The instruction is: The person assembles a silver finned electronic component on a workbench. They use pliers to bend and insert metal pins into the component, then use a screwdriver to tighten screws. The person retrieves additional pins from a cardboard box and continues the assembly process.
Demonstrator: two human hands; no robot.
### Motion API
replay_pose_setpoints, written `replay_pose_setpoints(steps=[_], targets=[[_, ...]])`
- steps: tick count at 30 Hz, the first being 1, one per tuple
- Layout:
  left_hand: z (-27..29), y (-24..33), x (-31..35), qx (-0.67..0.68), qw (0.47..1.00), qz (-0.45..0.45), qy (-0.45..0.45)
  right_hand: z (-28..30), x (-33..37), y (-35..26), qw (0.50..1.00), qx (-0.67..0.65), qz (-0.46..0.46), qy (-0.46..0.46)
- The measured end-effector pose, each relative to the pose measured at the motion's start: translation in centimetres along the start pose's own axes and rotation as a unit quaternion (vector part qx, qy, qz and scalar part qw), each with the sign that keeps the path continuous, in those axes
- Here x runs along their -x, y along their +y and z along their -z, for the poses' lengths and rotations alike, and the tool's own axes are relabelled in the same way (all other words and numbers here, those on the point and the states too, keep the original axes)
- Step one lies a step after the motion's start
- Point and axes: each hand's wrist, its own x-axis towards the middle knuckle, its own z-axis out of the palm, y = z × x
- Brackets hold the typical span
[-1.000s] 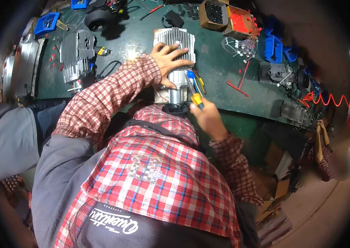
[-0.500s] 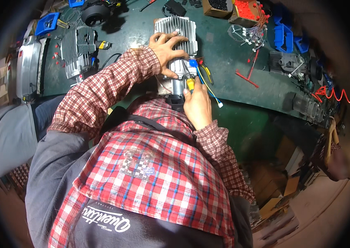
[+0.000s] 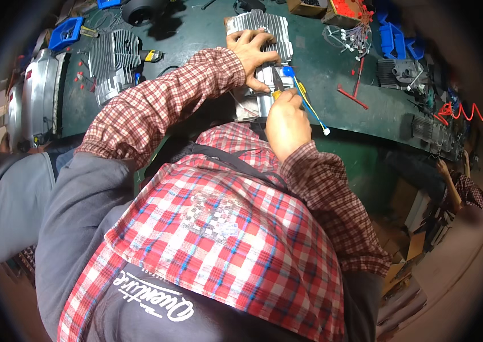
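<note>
A finned silver metal housing (image 3: pixel 280 41) lies on the green bench in front of me. My left hand (image 3: pixel 252 57) rests across its top, fingers spread over the fins and thumb apart toward the near end. Close beside it, my right hand (image 3: pixel 288 125) is closed around a yellow-handled tool (image 3: pixel 276 94) with a narrow dark tip. That tip points at the housing's near right part; whether it touches is too small to tell. A blue round part (image 3: pixel 289 72) sits at the housing's right side, with blue and yellow wires (image 3: pixel 309 105) running down to a white connector (image 3: pixel 326 131).
Another finned housing (image 3: pixel 115 60) lies to the left, near a yellow-black tool (image 3: pixel 151 56). On the right are a red T-shaped tool (image 3: pixel 355 94), bundled wires (image 3: pixel 347 40), blue bins (image 3: pixel 392 41) and a red coiled hose (image 3: pixel 469 111). Another person's arm (image 3: pixel 452 185) shows at far right.
The view has shifted, so most bench things sit higher and further right. My right hand has turned, bringing the tool's dark tip into clearer sight. My left hand stays on the housing.
</note>
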Motion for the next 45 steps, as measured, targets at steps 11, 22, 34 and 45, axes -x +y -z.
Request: replay_pose_setpoints(steps=[11,22,34,45], targets=[[0.5,-0.1,-0.7,0.027,0.999,0.026,-0.023,2.4,-0.1,3.9,0.998,-0.024,0.053,-0.037],[2.3,0.5,-0.5,0.046,0.993,0.058,-0.090,1.0,-1.4,6.4,0.975,-0.176,0.087,-0.102],[2.0,0.1,0.8,0.008,0.998,0.019,-0.057,2.4,-2.4,5.1,0.916,-0.325,0.044,-0.233],[2.4,-0.6,0.6,-0.020,0.998,0.001,-0.055,0.0,-0.8,4.9,0.962,-0.247,0.054,-0.104]])
